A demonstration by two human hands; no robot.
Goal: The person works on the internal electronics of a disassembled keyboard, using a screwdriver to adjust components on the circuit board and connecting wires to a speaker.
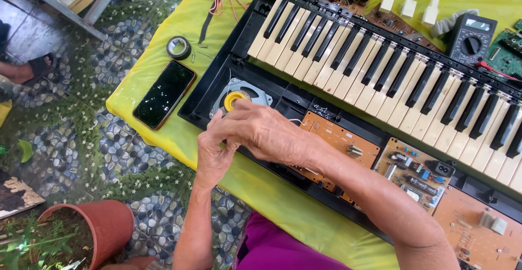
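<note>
Pinching something too small to be made out, the left hand (pixel 215 153) and right hand (pixel 261 131) are held closed together over the opened keyboard (pixel 348 74), just beside its speaker (pixel 236 98); thin wires nearby could be snagged.

Pebble-patterned floor (pixel 109 145); yellow-green cloth over table (pixel 179 25); terracotta pot (pixel 109 226); daylight.

At mid-frame we saw the left hand (pixel 213 153) and right hand (pixel 261 131) meeting over the opened keyboard (pixel 380 74), just below its yellow-centred speaker (pixel 235 99). Left of that, a dark phone (pixel 164 93) and a tape roll (pixel 179 47) lay on the yellow-covered bench (pixel 179 134).
</note>
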